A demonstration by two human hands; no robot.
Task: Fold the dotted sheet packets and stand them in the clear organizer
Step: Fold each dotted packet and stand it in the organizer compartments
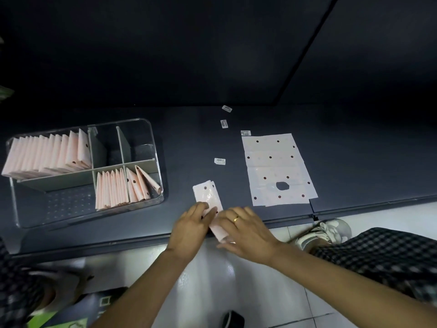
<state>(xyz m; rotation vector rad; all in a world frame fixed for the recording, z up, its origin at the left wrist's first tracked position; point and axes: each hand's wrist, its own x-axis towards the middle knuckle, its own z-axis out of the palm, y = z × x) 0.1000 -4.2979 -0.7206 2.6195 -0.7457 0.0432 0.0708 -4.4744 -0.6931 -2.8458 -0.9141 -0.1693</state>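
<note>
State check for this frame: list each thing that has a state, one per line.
Folded packet: lying flat at the table edge, under both hands.
Left hand: fingers pressing on the packet.
Right hand: flat on the packet.
Unfolded sheet: spread flat, untouched.
Clear organizer: two compartments hold upright packets, others bare.
Small labels: loose on the table.
</note>
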